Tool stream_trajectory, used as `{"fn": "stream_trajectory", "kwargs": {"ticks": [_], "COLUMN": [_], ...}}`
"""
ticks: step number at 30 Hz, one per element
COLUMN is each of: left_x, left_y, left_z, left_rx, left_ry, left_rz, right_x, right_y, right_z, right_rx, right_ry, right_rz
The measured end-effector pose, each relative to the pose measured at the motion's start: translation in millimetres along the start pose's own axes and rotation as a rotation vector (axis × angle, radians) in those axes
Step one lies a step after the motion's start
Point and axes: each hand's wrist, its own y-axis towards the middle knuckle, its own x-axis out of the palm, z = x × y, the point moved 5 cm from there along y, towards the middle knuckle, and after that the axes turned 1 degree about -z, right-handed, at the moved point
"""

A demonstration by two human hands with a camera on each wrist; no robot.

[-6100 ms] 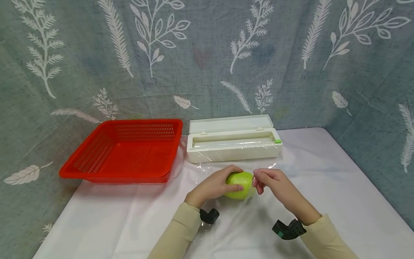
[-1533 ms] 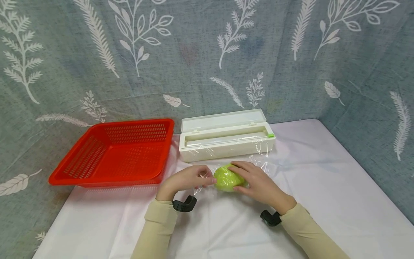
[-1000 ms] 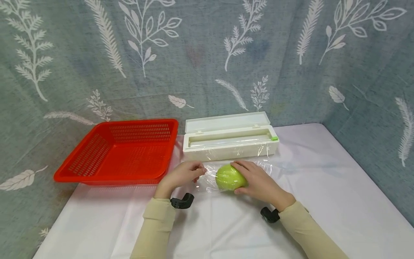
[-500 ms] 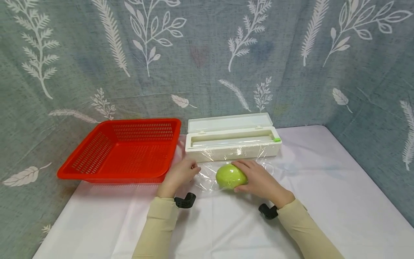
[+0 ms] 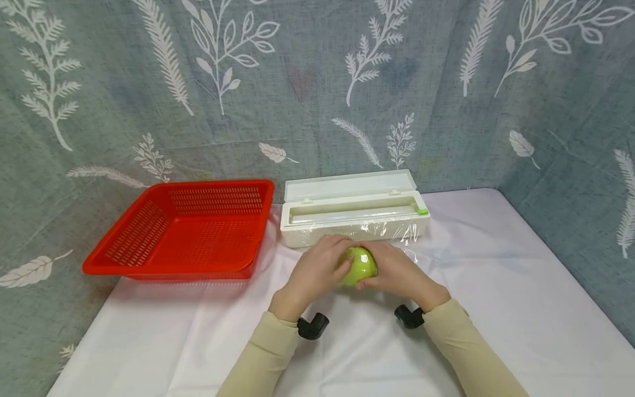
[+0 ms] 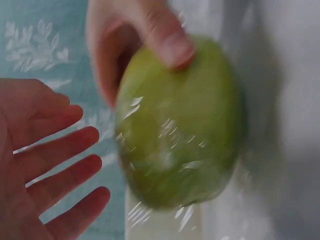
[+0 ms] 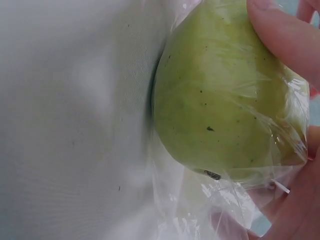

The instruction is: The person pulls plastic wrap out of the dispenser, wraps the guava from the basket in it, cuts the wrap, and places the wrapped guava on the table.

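A smooth yellow-green fruit point(image 5: 362, 266) with small dark specks sits just above the white cloth, wrapped in clear cling film point(image 7: 280, 125). My right hand point(image 5: 397, 271) grips it from the right; its thumb lies on the fruit's side in the left wrist view. From the left, my left hand point(image 5: 315, 270) reaches over the fruit, and its fingers point(image 6: 75, 172) are spread and fairly straight in the left wrist view. The head view shows the left thumb at the fruit's near side. Both palms hide part of the fruit, and the film's full extent is hard to see.
Behind the hands stands a white cling film dispenser point(image 5: 354, 226) with its lid up, a film roll inside and a green slider at its right end. A red plastic basket point(image 5: 173, 270) stands to the left. A patterned curtain point(image 5: 317, 110) closes off the back.
Earlier the left hand pulled film out to the left of the fruit; now it has come in over the fruit. The right hand has stayed on the fruit for the last second and a half.
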Motion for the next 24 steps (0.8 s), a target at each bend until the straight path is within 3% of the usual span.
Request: {"fn": "stream_trajectory", "kwargs": {"ticks": [2, 6, 17, 21, 24], "left_x": [10.9, 27.6, 41.7, 46.1, 50.1], "left_y": [1.8, 1.8, 1.6, 2.9, 3.8], "left_z": [8.0, 7.9, 4.7, 3.3, 3.7], "left_rx": [0.033, 0.016, 0.035, 0.017, 0.006], "left_ry": [0.005, 0.021, 0.020, 0.048, 0.067], "left_rz": [-0.041, -0.078, -0.044, -0.055, -0.070], "right_x": [-0.4, 0.0, -6.0, -22.5, -38.1], "right_y": [0.4, 0.4, -5.2, -9.4, -14.0], "right_z": [0.9, 3.1, 18.7, 28.4, 40.9], "right_rx": [0.001, 0.011, 0.074, 0.137, 0.190], "right_ry": [0.010, 0.019, 0.141, 0.204, 0.227], "right_rz": [0.001, -0.021, -0.106, -0.075, -0.003]}}
